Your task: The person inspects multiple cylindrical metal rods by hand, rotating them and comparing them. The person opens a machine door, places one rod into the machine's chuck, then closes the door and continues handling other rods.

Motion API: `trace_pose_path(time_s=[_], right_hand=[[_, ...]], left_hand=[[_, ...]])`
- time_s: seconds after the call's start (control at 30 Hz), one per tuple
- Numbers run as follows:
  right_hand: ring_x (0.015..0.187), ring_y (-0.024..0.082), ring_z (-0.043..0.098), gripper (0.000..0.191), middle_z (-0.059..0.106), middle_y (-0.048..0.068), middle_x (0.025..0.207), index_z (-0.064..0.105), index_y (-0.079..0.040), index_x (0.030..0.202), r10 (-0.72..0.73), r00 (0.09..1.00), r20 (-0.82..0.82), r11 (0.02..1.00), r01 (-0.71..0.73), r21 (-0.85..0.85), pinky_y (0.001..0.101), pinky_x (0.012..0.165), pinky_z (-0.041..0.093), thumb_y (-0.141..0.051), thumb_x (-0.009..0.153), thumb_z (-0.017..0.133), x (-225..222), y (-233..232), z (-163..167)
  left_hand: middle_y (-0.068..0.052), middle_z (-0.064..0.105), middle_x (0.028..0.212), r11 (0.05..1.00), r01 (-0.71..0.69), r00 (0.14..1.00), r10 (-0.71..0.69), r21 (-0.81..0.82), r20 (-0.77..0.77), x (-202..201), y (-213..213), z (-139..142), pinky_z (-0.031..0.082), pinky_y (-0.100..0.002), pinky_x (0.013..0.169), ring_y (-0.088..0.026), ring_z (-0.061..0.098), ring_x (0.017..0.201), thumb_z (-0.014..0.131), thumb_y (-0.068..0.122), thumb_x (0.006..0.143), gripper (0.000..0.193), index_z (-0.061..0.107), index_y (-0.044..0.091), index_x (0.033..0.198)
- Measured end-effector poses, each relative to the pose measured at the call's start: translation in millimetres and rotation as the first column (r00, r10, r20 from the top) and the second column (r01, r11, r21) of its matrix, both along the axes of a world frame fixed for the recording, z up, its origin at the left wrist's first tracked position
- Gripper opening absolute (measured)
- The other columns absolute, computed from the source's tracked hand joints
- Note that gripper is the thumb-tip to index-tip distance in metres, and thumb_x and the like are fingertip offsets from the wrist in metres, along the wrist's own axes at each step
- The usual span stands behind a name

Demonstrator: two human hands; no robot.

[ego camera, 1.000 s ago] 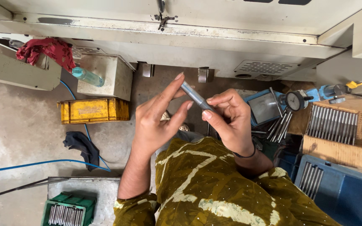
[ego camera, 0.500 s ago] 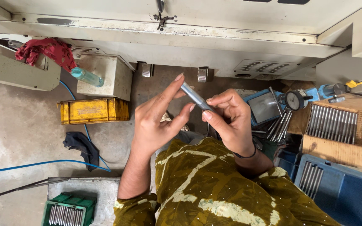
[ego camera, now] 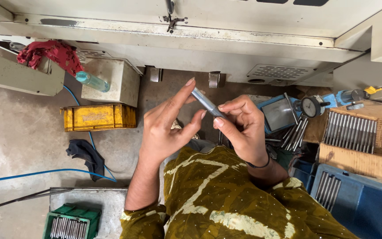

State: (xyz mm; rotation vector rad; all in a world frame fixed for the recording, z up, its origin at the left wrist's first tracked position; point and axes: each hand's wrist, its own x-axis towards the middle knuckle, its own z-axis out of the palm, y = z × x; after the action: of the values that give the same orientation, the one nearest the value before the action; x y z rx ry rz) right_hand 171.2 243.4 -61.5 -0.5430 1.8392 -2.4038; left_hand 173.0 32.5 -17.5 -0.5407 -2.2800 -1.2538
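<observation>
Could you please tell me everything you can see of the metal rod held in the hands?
The rod is a short, slim cylinder, grey and dull like steel. It tilts from upper left to lower right above the lap. The left hand touches its upper end with thumb and fingertips; the right hand pinches and hides its lower end.

A yellow crate (ego camera: 99,117) (floor) sits near a red rag (ego camera: 49,53).

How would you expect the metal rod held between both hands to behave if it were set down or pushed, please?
The metal rod looks round and smooth, so it would probably roll and may feel slippery. It looks straight and solid, so likely stiff and fairly heavy for its size.
</observation>
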Motion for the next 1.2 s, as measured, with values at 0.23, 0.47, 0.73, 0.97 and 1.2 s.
trace_pose_path(time_s=[0.23, 0.47, 0.73, 0.97, 1.2], right_hand=[[0.093, 0.010, 0.068, 0.021, 0.071, 0.012, 0.108, 0.053, -0.001, 0.120, 0.034, 0.999, -0.011, 0.999, -0.034, -0.028, 0.0237, 0.080, 0.054, 0.005, 0.104, 0.064, 0, 0, 0], [0.094, 0.010, 0.068, 0.021, 0.070, 0.012, 0.108, 0.053, -0.001, 0.120, 0.027, 1.000, -0.008, 1.000, -0.027, -0.014, 0.0245, 0.081, 0.056, 0.005, 0.103, 0.064, 0, 0, 0], [0.095, 0.011, 0.068, 0.020, 0.070, 0.013, 0.109, 0.053, -0.001, 0.120, 0.018, 1.000, -0.002, 1.000, -0.018, -0.022, 0.0255, 0.084, 0.056, 0.004, 0.103, 0.064, 0, -3, 0], [0.084, 0.011, 0.067, 0.016, 0.071, 0.016, 0.100, 0.055, 0.001, 0.119, 0.025, 0.999, -0.020, 0.999, -0.026, -0.034, 0.0245, 0.072, 0.053, 0.003, 0.105, 0.062, 2, -15, -5], [0.052, 0.004, 0.041, 0.016, 0.067, 0.021, 0.088, 0.055, -0.001, 0.123, 0.158, 0.979, 0.132, 0.941, -0.108, -0.321, 0.0204, 0.050, 0.031, -0.002, 0.107, 0.056, -11, -14, -5]], left_hand=[[-0.014, 0.070, 0.135, 1.000, -0.004, 1.000, 0.004, -0.013, 0.008, 2, -1, 3, 0.063, -0.035, 0.094, -0.024, 0.077, 0.113, 0.085, 0.006, 0.086, 0.064, 0.057, 0.003, 0.144], [-0.015, 0.069, 0.136, 1.000, -0.008, 1.000, 0.007, -0.021, -0.009, 0, -1, 2, 0.064, -0.035, 0.094, -0.025, 0.077, 0.112, 0.085, 0.007, 0.087, 0.064, 0.057, 0.002, 0.143], [-0.015, 0.072, 0.128, 0.998, -0.046, 0.999, 0.044, -0.045, -0.027, 2, 1, -2, 0.064, -0.035, 0.092, -0.024, 0.078, 0.108, 0.084, 0.008, 0.086, 0.063, 0.057, 0.002, 0.143], [-0.013, 0.079, 0.116, 0.995, -0.103, 0.991, 0.101, -0.018, -0.091, -12, -1, -14, 0.063, -0.027, 0.082, -0.017, 0.079, 0.095, 0.074, -0.002, 0.092, 0.051, 0.061, 0.005, 0.140], [-0.013, 0.077, 0.123, 0.980, -0.060, 0.998, 0.056, 0.189, 0.026, -3, 7, -5, 0.062, -0.032, 0.100, -0.021, 0.078, 0.113, 0.066, -0.005, 0.093, 0.061, 0.051, 0.000, 0.151]])
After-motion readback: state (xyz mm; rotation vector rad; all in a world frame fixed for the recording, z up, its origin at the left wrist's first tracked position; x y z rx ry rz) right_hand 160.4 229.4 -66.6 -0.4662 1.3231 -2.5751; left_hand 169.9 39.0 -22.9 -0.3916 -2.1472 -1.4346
